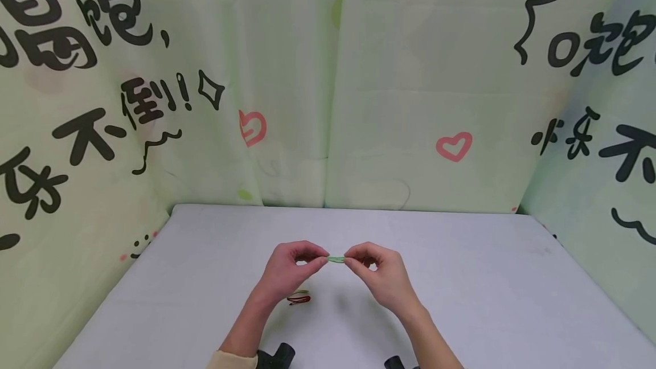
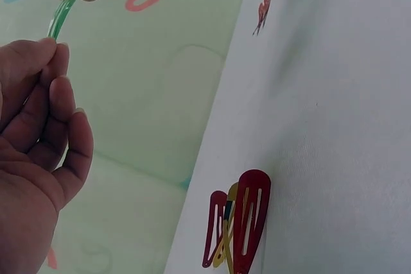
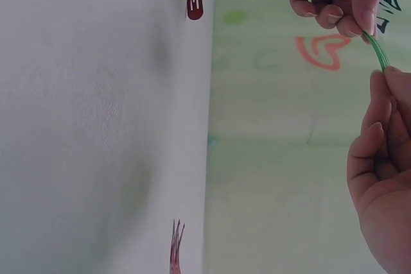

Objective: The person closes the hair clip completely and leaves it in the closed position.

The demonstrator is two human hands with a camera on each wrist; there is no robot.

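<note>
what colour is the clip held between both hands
Green: the hair clip pinched by the left hand and right hand shows best in the left wrist view.
</note>
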